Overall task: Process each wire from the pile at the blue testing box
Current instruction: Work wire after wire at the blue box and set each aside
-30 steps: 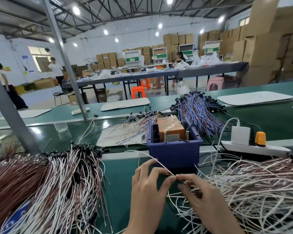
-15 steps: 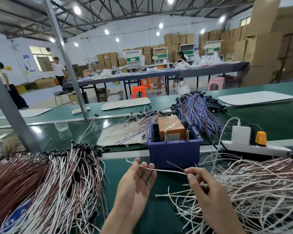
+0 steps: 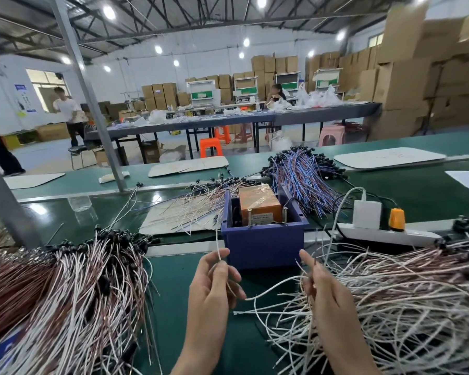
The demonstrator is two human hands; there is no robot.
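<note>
1. The left hand (image 3: 214, 288), at lower centre of the frame, pinches a thin white wire (image 3: 271, 289) between thumb and curled fingers. One stiff end pokes up above them.
2. The right hand (image 3: 328, 290), just to its right, curls its fingers round the same wire, index finger raised. The wire sags in a smooth arc between both hands.
3. A square blue plastic testing box (image 3: 263, 244) stands on the glossy green surface (image 3: 179, 293) just above the hands. It holds an orange film-wrapped block (image 3: 257, 203) and two upright metal pins.
4. A tangled pile of white wires (image 3: 404, 293) fills the lower right, and a combed bundle of white and brown wires with black tips (image 3: 79, 280) fills the lower left.
</note>
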